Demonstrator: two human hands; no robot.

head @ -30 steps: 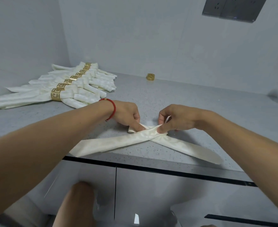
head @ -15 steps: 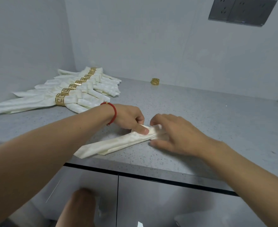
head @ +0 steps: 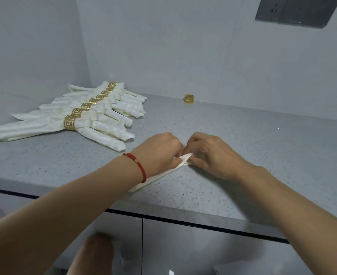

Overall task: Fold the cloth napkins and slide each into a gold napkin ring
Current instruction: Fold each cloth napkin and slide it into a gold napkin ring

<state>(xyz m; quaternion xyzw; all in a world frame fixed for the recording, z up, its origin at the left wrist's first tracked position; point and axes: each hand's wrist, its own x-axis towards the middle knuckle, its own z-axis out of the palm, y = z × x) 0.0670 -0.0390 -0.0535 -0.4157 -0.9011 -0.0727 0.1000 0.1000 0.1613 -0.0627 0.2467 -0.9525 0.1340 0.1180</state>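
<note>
A cream cloth napkin (head: 184, 159), folded into a narrow strip, lies on the grey counter (head: 243, 155) near its front edge. My left hand (head: 161, 151), with a red cord on the wrist, pinches the strip's folded end. My right hand (head: 209, 153) meets it from the right, fingers curled on the same end. Most of the strip is hidden under my left forearm; its tail shows at the counter's front. A loose gold napkin ring (head: 189, 99) stands at the back by the wall.
A fanned row of several finished napkins (head: 96, 124) in gold rings lies at the back left. The counter's front edge (head: 183, 213) runs just below my arms, with cabinet doors beneath. A socket panel (head: 294, 10) is on the wall, upper right.
The napkin's right leg has been folded over onto the left one, so the crossed shape became a single strip. Both hands have closed together at the fold.
</note>
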